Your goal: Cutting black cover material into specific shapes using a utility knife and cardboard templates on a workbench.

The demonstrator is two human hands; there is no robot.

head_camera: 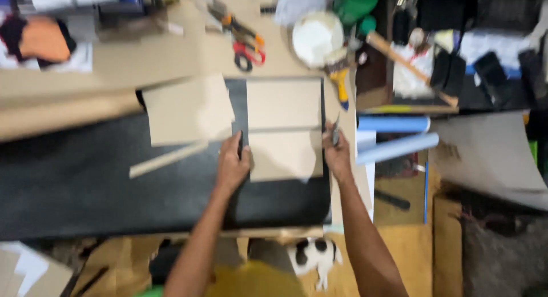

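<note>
Head view is showing the left hand pressing the cardboard panel at frame centre while the right hand, gripping a small blade, is trimming; next demands steadiness.

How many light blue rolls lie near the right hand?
2. One light blue roll lies level, above; the other roll lies slanted just below it, both right of the right hand.

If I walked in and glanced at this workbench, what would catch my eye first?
Probably the two bare arms reaching up from below: the left hand presses the left edge of a tan cardboard panel lying on a black mat, while the right hand holds a small blade-like tool at its right edge. After that, the red-handled scissors and a white bowl above, and a black-and-white animal below the bench.
</note>
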